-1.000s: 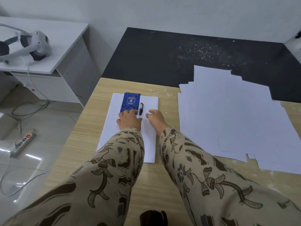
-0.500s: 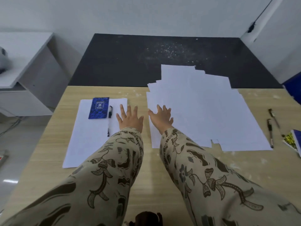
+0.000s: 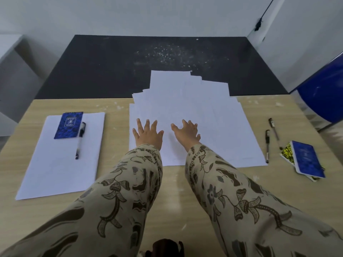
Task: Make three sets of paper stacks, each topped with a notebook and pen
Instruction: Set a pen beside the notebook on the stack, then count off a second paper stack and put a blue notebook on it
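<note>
One set done: blue notebook (image 3: 68,125), black pen (image 3: 80,140) atop white paper stack (image 3: 55,173). Left grip (image 3: 148,135), right grip (image 3: 186,134) spread over loose white sheets (image 3: 222,127); two remain.

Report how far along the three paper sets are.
Done: one set at the left, a squared white paper stack topped with a blue spiral notebook and a black pen. In hand: the left hand and right hand lie spread, open, over the loose pile of white sheets. Left: two sets; two black pens, a blue notebook and a yellow-patterned notebook wait at the right.
</note>
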